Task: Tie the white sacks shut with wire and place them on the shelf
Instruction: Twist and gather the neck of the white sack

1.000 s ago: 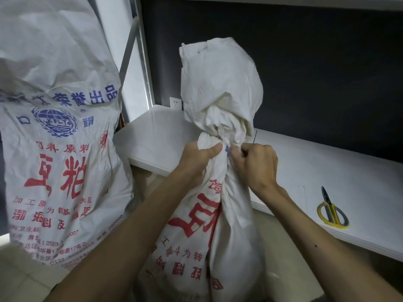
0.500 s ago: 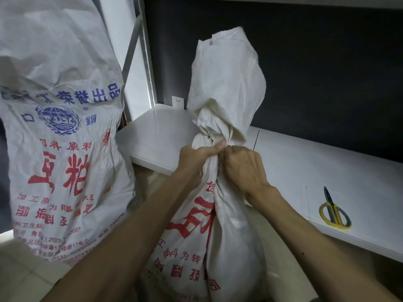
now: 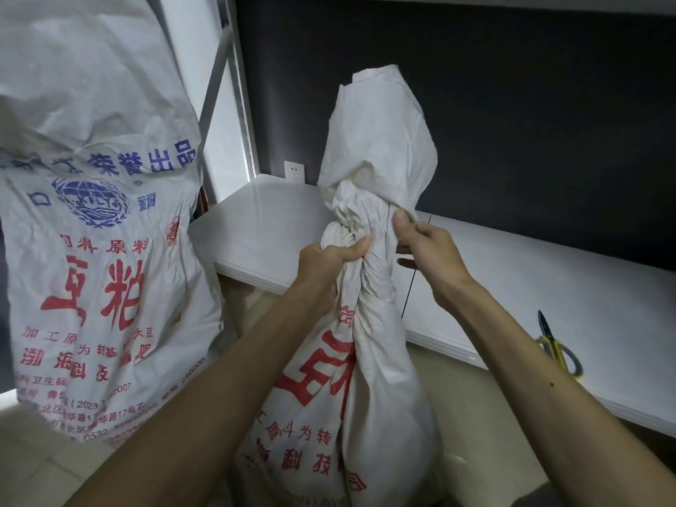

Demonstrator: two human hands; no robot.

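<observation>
A white sack [image 3: 369,378] printed with red characters stands upright in the centre of the frame, low in front of the white shelf board [image 3: 530,298], its mouth gathered into a twisted neck with the loose top flaring above it against the dark wall. The left hand [image 3: 325,261] grips that neck from the left, fingers curled round the bunched fabric and the thumb laid across its front. The right hand [image 3: 428,250] is at the right side of the neck, a little higher, its thumb and curled fingers pinching a fold of the fabric. Whether wire runs round the neck cannot be told. A second sack [image 3: 98,250] with blue and red print fills the left of the frame, well apart from the hands. Yellow-handled scissors [image 3: 559,349] lie on the shelf board at the right edge, and a wall socket [image 3: 294,172] sits just above the board's far left corner, beside the metal upright [image 3: 237,86]
</observation>
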